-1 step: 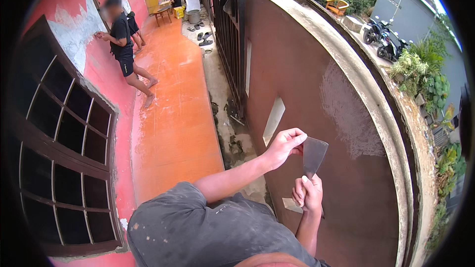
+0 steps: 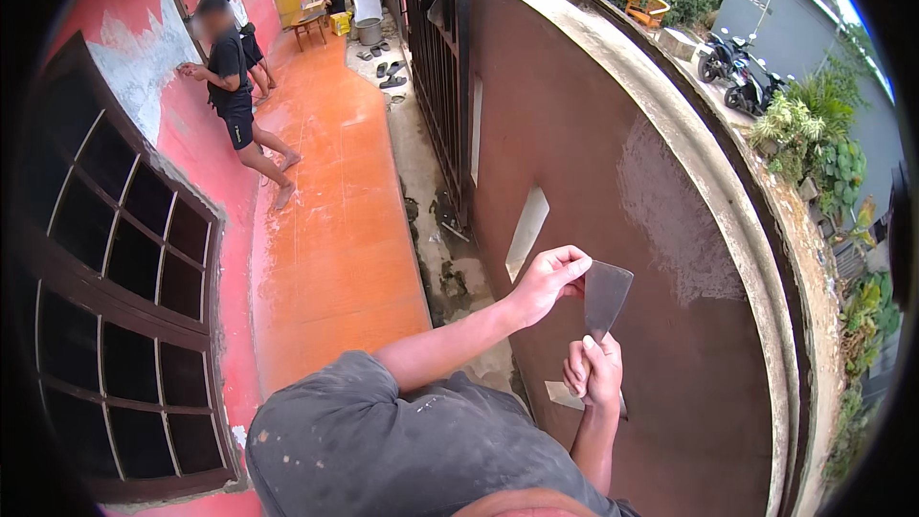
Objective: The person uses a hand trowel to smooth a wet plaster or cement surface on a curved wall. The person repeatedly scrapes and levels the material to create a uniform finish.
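A dark metal scraper (image 2: 608, 299) with a broad, flat blade is held upright in front of the brown wall. My right hand (image 2: 597, 371) wraps around its handle below the blade, and the fingers hide most of that handle. At the blade's upper left corner, my left hand (image 2: 549, 285) pinches the edge between thumb and fingers. Some of the left fingertips are out of sight behind the hand.
The brown wall (image 2: 574, 172) has a rough greyish patch and slot openings. A dark metal gate (image 2: 436, 67) adjoins it. Orange floor (image 2: 330, 220) runs along a pink wall with a dark window (image 2: 134, 258). A person (image 2: 230, 86) stands at that wall; others are farther back.
The whole view has shifted very slightly. Both hands keep the same hold on the scraper.
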`<state>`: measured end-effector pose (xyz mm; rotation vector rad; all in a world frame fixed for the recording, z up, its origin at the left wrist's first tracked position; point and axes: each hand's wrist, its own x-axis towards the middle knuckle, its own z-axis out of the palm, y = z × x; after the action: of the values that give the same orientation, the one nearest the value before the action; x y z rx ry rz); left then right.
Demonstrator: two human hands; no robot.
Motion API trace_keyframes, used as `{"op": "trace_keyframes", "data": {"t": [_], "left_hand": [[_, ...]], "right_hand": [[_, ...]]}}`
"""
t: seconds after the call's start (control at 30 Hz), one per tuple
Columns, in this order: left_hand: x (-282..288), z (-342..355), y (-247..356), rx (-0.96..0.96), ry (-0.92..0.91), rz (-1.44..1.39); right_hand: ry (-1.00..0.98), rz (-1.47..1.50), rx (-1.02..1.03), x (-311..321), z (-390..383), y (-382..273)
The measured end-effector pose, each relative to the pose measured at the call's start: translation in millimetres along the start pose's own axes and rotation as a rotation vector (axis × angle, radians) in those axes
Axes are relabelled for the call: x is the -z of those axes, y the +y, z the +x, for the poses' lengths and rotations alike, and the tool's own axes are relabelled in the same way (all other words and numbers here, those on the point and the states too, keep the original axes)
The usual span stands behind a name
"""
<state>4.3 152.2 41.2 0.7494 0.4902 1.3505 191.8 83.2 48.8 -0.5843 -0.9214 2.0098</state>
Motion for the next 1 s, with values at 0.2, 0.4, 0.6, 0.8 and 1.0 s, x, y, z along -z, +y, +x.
{"op": "trace_keyframes", "data": {"t": [0.2,0.4,0.6,0.8,1.0], "left_hand": [[34.6,-4.3,17.2,0.012,-0.122,0.093],[80.0,-35.7,29.7,0.300,-0.391,0.188],[107.6,-50.7,37.0,0.321,-0.618,0.350],[111.2,-35.1,50.6,0.327,-0.738,0.502],[77.5,18.8,31.3,0.177,-0.689,0.396]], "right_hand": [[0.164,-0.281,0.215,-30.4,35.3,27.4],[0.483,-0.387,0.587,-69.4,79.3,48.7],[0.715,-0.539,0.788,-96.2,104.5,70.2],[0.848,-0.325,0.776,-95.1,94.0,76.2],[0.705,-0.160,0.612,-61.0,65.1,55.7]]}}
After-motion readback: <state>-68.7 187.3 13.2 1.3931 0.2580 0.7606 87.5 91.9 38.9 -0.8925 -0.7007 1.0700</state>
